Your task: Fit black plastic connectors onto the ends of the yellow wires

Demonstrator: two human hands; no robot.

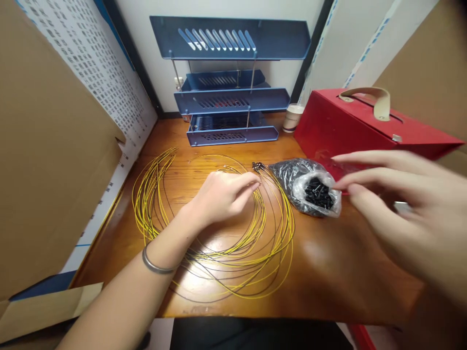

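Thin yellow and black cables (285, 214) lie in loose coils on the wooden table, with a bunch of black ends (258, 166) at the upper right. Over the coils, my left hand (229, 194) is closed in a pinch on what looks like the end of a thin cable; the tip is mostly hidden by the fingers. A clear plastic bag (299, 182) lies with its mouth towards me, full of small black pieces (318, 193). My right hand (394, 199), slightly blurred, has its fingers apart at the bag's right edge. Whether they touch the plastic I cannot tell.
A blue tiered tray rack (233, 101) stands at the back. Beside it are a paper cup (292, 118) and a red box (350, 121) with a beige handle. Cardboard (54, 160) walls the left side. The wooden table (310, 277) ends near my lap.
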